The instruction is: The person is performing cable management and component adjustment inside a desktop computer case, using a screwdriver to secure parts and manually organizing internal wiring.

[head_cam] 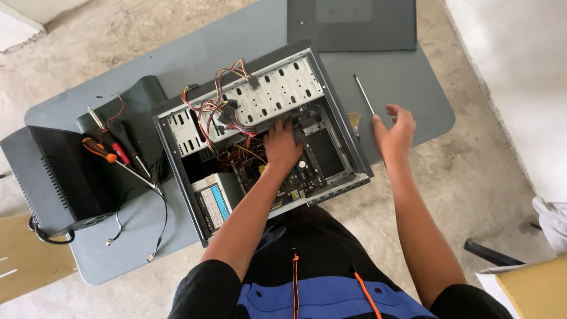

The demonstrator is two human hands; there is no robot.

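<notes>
Down inside an opened desktop computer case (339, 127), the person's left hand (281, 146) lies palm-down with its fingers pressed close together on the parts near the middle of the case; whether they grip anything there I cannot tell, since the hand hides what is under it. Just at five o'clock from that hand sits the green circuit board (307, 171), and at ten o'clock a tangle of red, yellow and black wires (215, 112) loops over the pale perforated drive cage (277, 88). At seven o'clock from the hand, the boxy silver power supply (214, 204) rests in the case's near corner.

Outside the case, at three o'clock, the right hand (394, 133) hovers above the grey table (390, 77) with fingers spread apart and slightly curled, holding nothing. Just beside it, toward ten o'clock, lies a thin metal-shafted screwdriver (364, 94), and a small brush (354, 120) rests against the case wall.

Farther out, at nine o'clock from the case, several screwdrivers with red, orange and black handles (112, 147) lie on a dark green mat (139, 97). Beyond them sits a black box-shaped device (53, 171) with a trailing cable. At twelve o'clock, the removed dark side panel (351, 26) lies flat on the table's far edge.
</notes>
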